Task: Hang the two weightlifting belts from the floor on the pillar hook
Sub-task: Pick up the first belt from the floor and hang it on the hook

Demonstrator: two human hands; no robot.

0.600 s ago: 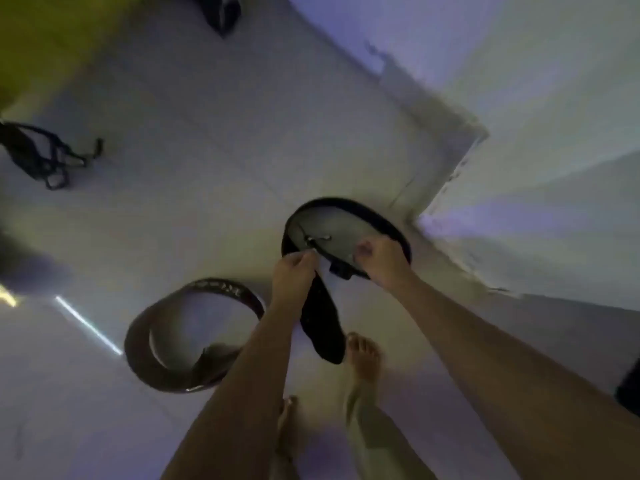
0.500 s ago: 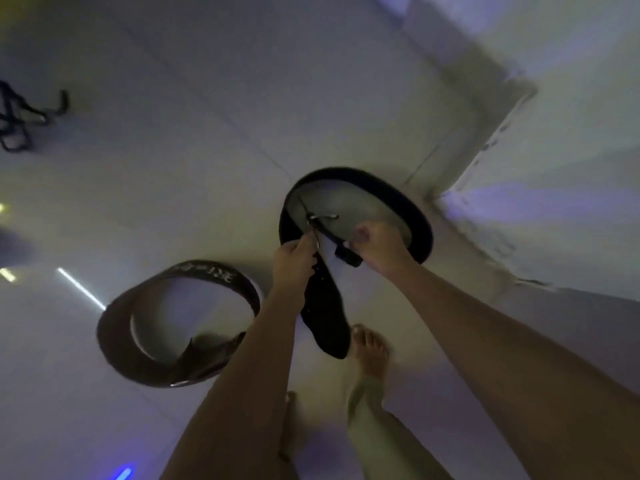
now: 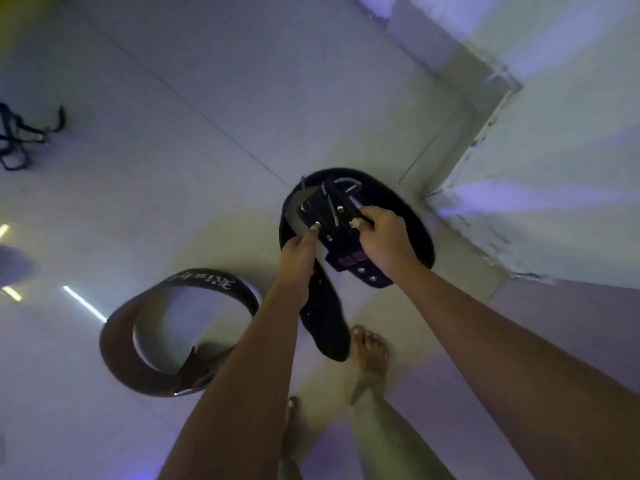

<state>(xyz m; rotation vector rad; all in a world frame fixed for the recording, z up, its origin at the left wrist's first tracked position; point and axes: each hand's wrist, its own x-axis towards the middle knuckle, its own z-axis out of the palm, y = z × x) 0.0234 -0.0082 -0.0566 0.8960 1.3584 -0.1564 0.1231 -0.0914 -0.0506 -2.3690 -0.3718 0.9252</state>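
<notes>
The black belt (image 3: 356, 233) is held up above the floor (image 3: 180, 140) by both hands, curled into a loop whose opening faces up toward the camera, with its metal buckle end at the top of the loop and its loose tail (image 3: 327, 327) hanging down toward the person's bare foot (image 3: 370, 351). The left hand (image 3: 298, 258) has its grip pinched on the near-left part of the loop, thumb pressed on the buckle strap; the right hand (image 3: 384, 237) has its grip clenched on the studded strap just beside it. The second belt (image 3: 173, 327), brown with pale lettering on its far side, lies coiled on edge on the floor to the left, apart from the hands. The base corner of the pillar (image 3: 519, 174) rises just right of the black belt. A tangle of dark straps (image 3: 20, 140) lies at the floor's far left edge.
</notes>
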